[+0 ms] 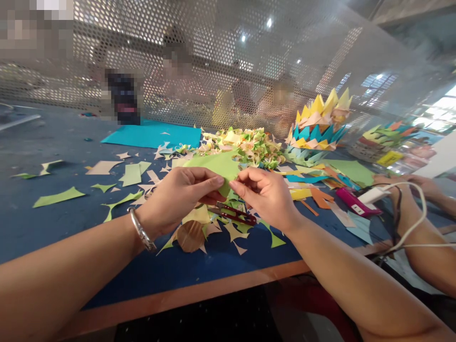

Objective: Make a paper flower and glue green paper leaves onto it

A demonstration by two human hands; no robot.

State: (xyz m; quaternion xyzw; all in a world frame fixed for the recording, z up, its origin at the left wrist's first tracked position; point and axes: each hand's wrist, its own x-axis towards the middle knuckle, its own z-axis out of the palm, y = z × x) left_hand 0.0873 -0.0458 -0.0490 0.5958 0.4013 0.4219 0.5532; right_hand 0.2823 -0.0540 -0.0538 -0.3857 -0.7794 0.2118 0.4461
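Note:
A light green sheet [217, 164] is pinched between thumb and fingers of my left hand [185, 194], which has a silver bracelet at its wrist. My right hand [265, 197] has its thumb and fingers closed at the sheet's right edge, close beside the left fingertips. Just below both hands lie small dark red snips [237, 214] on paper scraps. A round wooden disc [191, 236] rests nearer the table's front edge, among cut pieces.
Behind the hands is a heap of folded paper pieces [249, 145], with a blue sheet [160, 135] left of it. Stacked paper crowns [317, 126], a magenta power strip [358, 202] and another person's arms [423, 237] are at right. A perforated metal screen [213, 61] stands behind.

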